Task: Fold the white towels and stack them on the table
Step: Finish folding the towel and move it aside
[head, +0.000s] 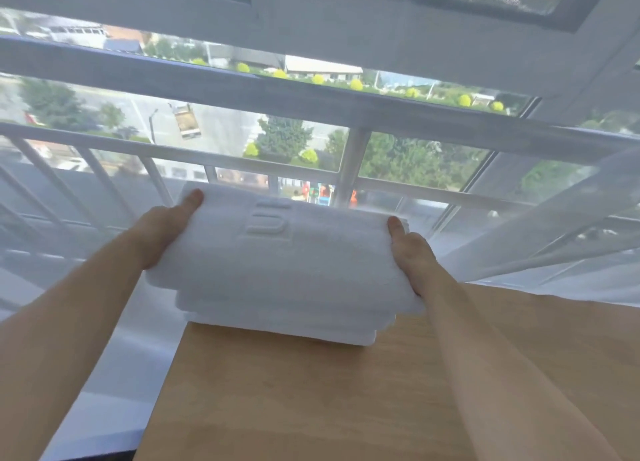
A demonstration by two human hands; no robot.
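Head view: both hands (left [162,228], right [412,256]) gripping folded towels [277,270] above table [311,391].

A stack of folded white towels [277,287] sits at the far left corner of the light wooden bench [311,391], its left side overhanging the bench edge. The layers are not squared — each lower one steps in a little toward the near right. The top towel [284,253] is thick terry, folded into a wide rectangle, with an embossed emblem [268,220] of raised bars near its far edge. It lies roughly flat on the pile, its left end gripped by the left hand [162,232], its right end by the right hand [412,253] — thumbs on top.
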